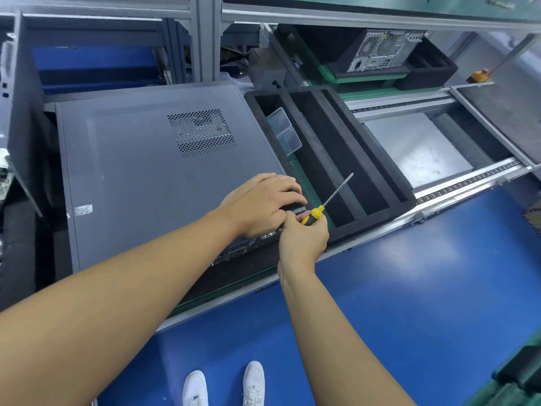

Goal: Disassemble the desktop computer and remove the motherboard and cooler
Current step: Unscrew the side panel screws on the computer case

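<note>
A grey desktop computer case [152,177] lies on its side on the workbench, its side panel with a perforated vent [202,132] facing up. My left hand [263,203] lies on the panel's near right corner, fingers curled over the edge at the case's rear. My right hand [303,238] grips a yellow and black screwdriver [325,202] just right of that corner, its shaft pointing up and away. The motherboard and cooler are hidden inside the case.
A black foam tray [377,168] with long slots sits right of the case, with a clear plastic box [285,131] in its left slot. Another computer [383,51] rests in foam on a green tray behind. A conveyor rail [468,183] runs right. Blue floor lies below.
</note>
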